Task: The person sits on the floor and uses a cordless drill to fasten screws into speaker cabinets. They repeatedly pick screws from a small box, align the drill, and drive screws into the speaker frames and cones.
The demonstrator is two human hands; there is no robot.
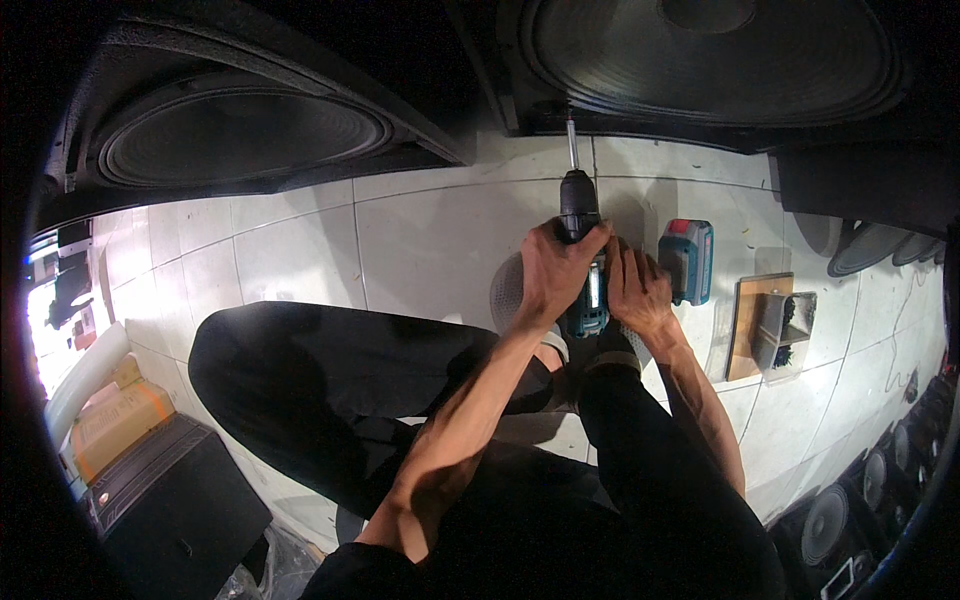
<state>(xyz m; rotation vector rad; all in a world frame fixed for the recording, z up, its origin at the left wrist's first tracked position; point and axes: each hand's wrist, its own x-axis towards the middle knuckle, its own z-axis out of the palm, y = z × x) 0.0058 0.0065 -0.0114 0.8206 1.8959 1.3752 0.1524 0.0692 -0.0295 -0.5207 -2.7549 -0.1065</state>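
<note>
A teal and black cordless drill points away from me, its long silver bit reaching the lower rim of a big black speaker cabinet. Around the drill's body, just behind the chuck, my left hand is closed, thumb lying across the top. My right hand is closed against the drill's right side, with the trigger and handle hidden beneath. What the bit's tip touches is too dark to tell. Right of my right hand, a teal battery pack with a red part stands on the tiled floor.
Right of the battery, a small divided box with dark screws inside rests by a wooden board. Another speaker cabinet is at far left. More speakers line the lower right. Cardboard and a black case sit lower left.
</note>
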